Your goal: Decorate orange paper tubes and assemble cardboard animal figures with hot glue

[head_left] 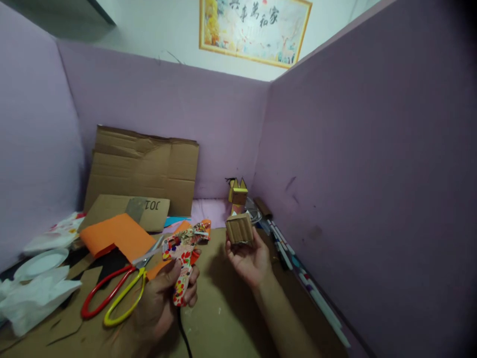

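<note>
Cardboard block [239,230], one, glue gun [186,246], one, hands [160,298] [253,263], two

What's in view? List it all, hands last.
Glue gun: one, brightly patterned, centre.
Cord: one, black, bottom centre.
Cardboard block: one, brown, centre.
Scissors: one pair, red and yellow handles, left.
Paper: several pieces, orange, left.
Cardboard sheets: several, brown, back left.
Dish: one, white, far left.
Tissue or wrap: count unclear, white, lower left.
Pens or sticks: several, mostly white, right.
Small box figure: one, yellow, back.
Picture: one, gold-framed, top.
Walls: three, purple, left, back and right.
Tabletop: one, brown, bottom.
Left hand: one, gripping the glue gun.
Right hand: one, holding the cardboard block.
</note>
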`<state>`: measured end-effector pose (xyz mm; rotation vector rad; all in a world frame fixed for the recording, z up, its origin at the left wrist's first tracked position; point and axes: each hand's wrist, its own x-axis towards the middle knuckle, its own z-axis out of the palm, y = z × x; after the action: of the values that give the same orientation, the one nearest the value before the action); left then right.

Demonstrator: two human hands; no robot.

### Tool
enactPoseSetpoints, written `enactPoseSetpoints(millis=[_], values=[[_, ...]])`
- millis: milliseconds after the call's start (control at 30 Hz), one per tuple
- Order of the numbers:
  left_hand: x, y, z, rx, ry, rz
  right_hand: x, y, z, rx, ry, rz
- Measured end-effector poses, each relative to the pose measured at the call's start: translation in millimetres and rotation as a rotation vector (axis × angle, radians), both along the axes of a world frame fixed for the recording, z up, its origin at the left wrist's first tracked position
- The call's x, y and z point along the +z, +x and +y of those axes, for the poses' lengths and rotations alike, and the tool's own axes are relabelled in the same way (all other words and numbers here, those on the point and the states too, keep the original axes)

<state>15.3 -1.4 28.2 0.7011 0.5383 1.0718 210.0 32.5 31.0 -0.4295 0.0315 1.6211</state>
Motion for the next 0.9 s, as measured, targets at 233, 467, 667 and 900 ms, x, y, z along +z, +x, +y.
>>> enactPoseSetpoints(millis=[233, 467, 667, 900], values=[[-0.4, 7.0, -13.6, -0.021, 0.006, 0.028, -3.2, -8.3, -0.9, -0.015, -0.052, -0.047], [-4.5, 6.9, -10.7, -0.017, -0.083, 0.09, -3.2, -13.6, -3.9, 0.006, -0.043, -0.064], [-8.1, 6.9, -10.7, -0.039, -0.101, 0.118, -0.9, -20.1, -5.6, 0.043, -0.038, -0.046], [-18.2, 0.8, -10.9, -0.108, -0.062, 0.007, 3.0, -18.7, -8.4, 0.089, -0.088, -0.04]])
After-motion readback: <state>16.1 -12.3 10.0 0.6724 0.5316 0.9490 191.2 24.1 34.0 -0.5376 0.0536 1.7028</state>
